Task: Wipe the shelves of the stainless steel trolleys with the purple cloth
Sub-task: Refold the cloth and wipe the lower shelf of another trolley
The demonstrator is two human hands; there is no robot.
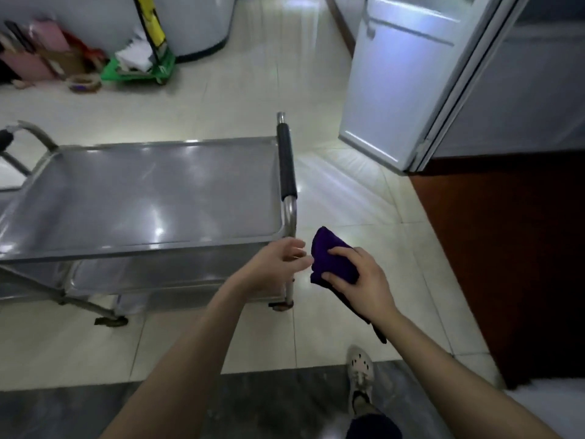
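Head: 1 purple cloth (332,261), 1 trolley (142,198).

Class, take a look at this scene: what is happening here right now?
A person stands beside a stainless steel trolley, holding a bunched purple cloth in the right hand. The left hand is open, fingertips near the cloth, in front of the trolley's corner. The cloth is off the shelves, so no wiping is happening at this moment.

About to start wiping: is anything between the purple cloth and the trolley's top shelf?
Mostly no. The purple cloth is bunched in the right hand, off the trolley's corner; only the left hand and handle post sit between. The top shelf looks bare.
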